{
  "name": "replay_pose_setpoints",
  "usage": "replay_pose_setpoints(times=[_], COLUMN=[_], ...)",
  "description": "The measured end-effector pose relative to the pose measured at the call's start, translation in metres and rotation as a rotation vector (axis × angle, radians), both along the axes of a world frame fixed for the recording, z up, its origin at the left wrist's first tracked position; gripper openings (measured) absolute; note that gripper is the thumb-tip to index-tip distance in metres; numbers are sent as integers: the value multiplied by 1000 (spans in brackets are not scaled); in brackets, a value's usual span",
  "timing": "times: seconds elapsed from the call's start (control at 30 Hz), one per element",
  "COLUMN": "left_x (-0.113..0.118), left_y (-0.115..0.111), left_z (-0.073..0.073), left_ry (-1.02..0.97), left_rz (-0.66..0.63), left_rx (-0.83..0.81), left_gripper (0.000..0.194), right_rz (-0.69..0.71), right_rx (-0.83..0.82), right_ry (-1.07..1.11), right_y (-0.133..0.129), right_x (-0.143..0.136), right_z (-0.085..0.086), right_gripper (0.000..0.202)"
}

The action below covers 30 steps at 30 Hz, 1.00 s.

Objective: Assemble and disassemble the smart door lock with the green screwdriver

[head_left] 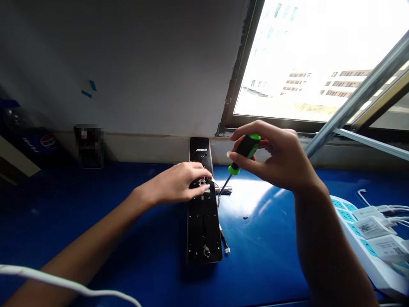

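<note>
A long black panel, with holes, a small label near its far end and a metal post near its near end, lies lengthwise on the blue table. My left hand lies across its middle from the left, fingers curled towards the right edge and thumb on the face beside a round fitting. In my right hand is a screwdriver with a black and green handle, gripped between thumb and fingers. Its shaft slants down-left, the tip beside the panel's right edge near a pale cable; contact there cannot be made out.
A short wire with a white connector sticks out right of the panel. At right stands a white power strip with several chargers. A white cable crosses the lower left. A Pepsi bottle and a metal bar flank the workspace.
</note>
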<state>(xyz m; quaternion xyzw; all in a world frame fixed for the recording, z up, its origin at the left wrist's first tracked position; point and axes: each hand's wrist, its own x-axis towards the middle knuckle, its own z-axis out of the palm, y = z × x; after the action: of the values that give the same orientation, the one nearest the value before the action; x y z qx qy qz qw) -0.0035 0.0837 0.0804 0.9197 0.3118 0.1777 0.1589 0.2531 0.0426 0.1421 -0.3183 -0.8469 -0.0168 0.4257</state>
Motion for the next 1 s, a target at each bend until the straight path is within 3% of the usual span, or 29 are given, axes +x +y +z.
replay_pose_setpoints(times=[0.17, 0.33, 0.73, 1.0], left_x=[8, 10, 4, 3], left_y=[-9, -7, -7, -5], left_z=[-12, -14, -14, -13], left_ry=[91, 190, 150, 144], left_rz=[-60, 22, -115, -98], left_rx=[-5, 50, -38, -57], left_gripper=[39, 51, 30, 30], right_rz=[-26, -37, 19, -185], right_rx=[-106, -39, 16, 161], right_ry=[-70, -65, -51, -21], right_y=[6, 6, 5, 4], right_x=[2, 0, -19, -31], right_z=[0, -4, -14, -24], right_gripper=[21, 21, 18, 21])
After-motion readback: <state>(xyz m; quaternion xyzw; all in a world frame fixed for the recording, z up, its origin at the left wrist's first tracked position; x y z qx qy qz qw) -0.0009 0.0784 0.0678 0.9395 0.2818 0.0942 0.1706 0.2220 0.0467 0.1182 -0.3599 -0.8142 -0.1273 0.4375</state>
